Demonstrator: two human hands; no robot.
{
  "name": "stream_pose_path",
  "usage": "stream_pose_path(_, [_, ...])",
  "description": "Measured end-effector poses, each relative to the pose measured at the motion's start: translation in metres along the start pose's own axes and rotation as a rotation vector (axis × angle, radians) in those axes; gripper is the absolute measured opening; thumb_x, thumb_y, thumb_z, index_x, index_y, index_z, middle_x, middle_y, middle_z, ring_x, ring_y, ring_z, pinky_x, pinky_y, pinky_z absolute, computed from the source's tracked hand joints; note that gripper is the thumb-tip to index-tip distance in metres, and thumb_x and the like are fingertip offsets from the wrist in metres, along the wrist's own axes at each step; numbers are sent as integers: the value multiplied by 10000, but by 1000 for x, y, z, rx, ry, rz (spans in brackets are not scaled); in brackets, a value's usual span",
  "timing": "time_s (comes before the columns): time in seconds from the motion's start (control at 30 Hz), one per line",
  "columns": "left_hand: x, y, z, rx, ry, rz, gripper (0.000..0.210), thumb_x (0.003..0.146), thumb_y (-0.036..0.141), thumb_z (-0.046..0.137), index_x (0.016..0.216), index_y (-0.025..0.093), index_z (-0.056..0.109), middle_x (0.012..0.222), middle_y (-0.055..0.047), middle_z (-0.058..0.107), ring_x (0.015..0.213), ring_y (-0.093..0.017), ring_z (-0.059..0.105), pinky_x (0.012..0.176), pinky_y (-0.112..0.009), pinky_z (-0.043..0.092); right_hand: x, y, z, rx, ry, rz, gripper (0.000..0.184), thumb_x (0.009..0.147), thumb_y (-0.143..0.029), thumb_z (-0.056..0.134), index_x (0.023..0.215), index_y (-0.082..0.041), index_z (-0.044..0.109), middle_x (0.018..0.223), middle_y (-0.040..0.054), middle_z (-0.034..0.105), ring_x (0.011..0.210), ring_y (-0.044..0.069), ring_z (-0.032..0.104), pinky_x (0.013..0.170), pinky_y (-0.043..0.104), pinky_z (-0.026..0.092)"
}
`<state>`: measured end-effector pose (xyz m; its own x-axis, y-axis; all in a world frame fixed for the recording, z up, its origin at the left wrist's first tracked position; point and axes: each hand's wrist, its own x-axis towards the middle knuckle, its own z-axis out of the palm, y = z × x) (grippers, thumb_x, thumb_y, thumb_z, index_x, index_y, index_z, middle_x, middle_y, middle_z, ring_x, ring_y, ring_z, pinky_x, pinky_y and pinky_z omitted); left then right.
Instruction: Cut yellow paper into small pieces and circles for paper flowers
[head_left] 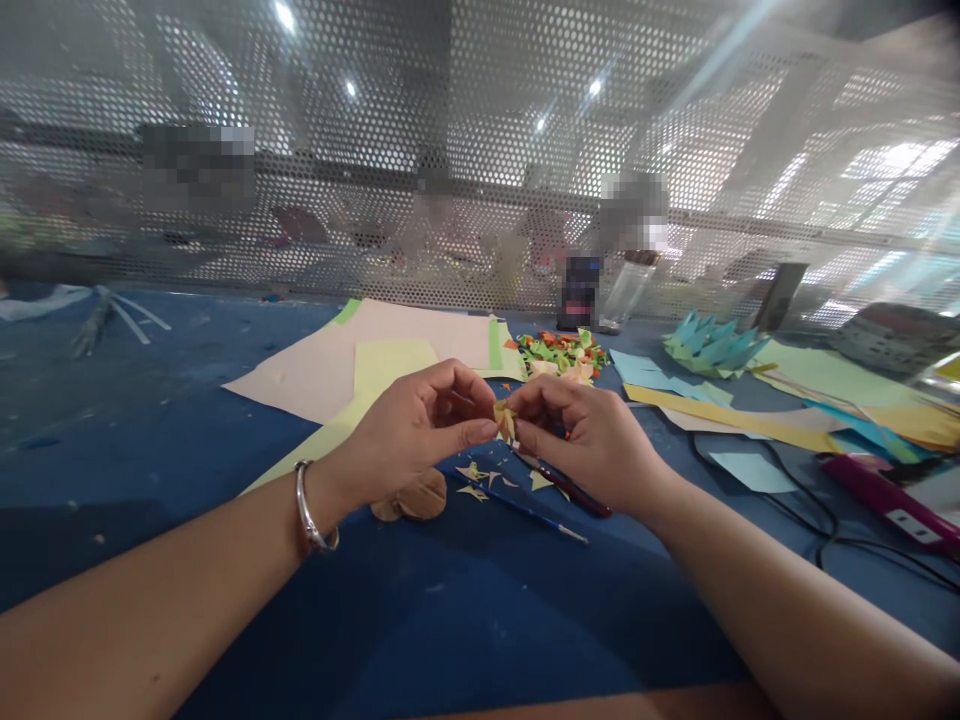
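Between the fingertips of both hands is a small folded yellow and orange-brown paper piece (505, 422). My left hand (420, 425), with a silver bangle at the wrist, pinches it from the left. From the other side my right hand (577, 440) pinches it too. Below the hands lie a thin blue rod with a metal tip (536, 518) and a dark red-handled tool (577, 494), partly covered by my right hand. Brown rounded paper pieces (421, 496) rest under my left wrist. Small paper scraps (480, 480) are scattered between.
Behind the hands are a pale paper sheet (315, 365) and a pile of green and orange paper cuttings (559, 352). A phone (581, 290) and a glass jar (630, 292) stand before the perforated metal screen (480, 130). Rightward are paper strips (735, 415), black cables (825, 515) and a magenta-edged power strip (889, 500).
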<state>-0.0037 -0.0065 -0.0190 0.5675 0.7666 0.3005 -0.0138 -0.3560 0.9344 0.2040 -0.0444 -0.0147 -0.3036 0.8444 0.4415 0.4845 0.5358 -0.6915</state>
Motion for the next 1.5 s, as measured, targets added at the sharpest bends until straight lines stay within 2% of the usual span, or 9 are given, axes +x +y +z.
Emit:
stream_pose_path(0.37, [1, 1, 1, -56, 38, -36, 247, 777, 258, 794, 935, 180, 622, 918, -16, 674, 853, -153, 672, 810, -302, 556, 0, 2, -1, 40, -11, -2, 75, 847, -111, 635, 903, -153, 664, 702, -31, 626, 615, 86, 560, 587, 200, 441])
stream_pose_path(0.6, [2, -2, -1, -64, 62, -14, 239, 792, 271, 787, 932, 176, 619, 877, -9, 670, 815, -142, 670, 784, -291, 556, 0, 2, 0, 54, -6, -14, 72, 843, -108, 637, 886, -160, 662, 695, -37, 623, 608, 83, 551, 583, 198, 436])
stream_pose_path(0.9, [-3, 0, 2, 151, 73, 107, 23, 847, 172, 677, 856, 159, 693, 949, -54, 697, 835, -147, 666, 807, -298, 549, 1, 1, 0, 25, -13, -1, 81, 844, -105, 639, 889, -161, 676, 706, -33, 646, 613, 83, 567, 595, 193, 446])
stream_pose_path(1.03, [-5, 2, 3, 142, 73, 85, 51, 865, 177, 660, 908, 163, 683, 928, -48, 699, 838, -152, 665, 810, -301, 545, 0, -1, 1, 26, -8, -3, 88, 840, -95, 636, 881, -165, 669, 692, -37, 644, 602, 82, 571, 581, 190, 442])
stream_pose_path(1.17, [-4, -2, 0, 43, 52, 41, 191, 822, 246, 746, 970, 180, 645, 878, -18, 685, 825, -154, 671, 773, -286, 554, -1, 1, 0, 26, -8, -3, 90, 842, -98, 638, 889, -169, 667, 695, -37, 642, 611, 87, 582, 590, 195, 453])
stream_pose_path(1.5, [0, -4, 0, -56, 28, 13, 309, 745, 259, 826, 956, 180, 616, 925, -28, 699, 870, -172, 702, 828, -324, 584, 0, 0, -1, 38, -11, -7, 62, 850, -120, 633, 884, -163, 660, 691, -36, 631, 603, 83, 566, 586, 196, 450])
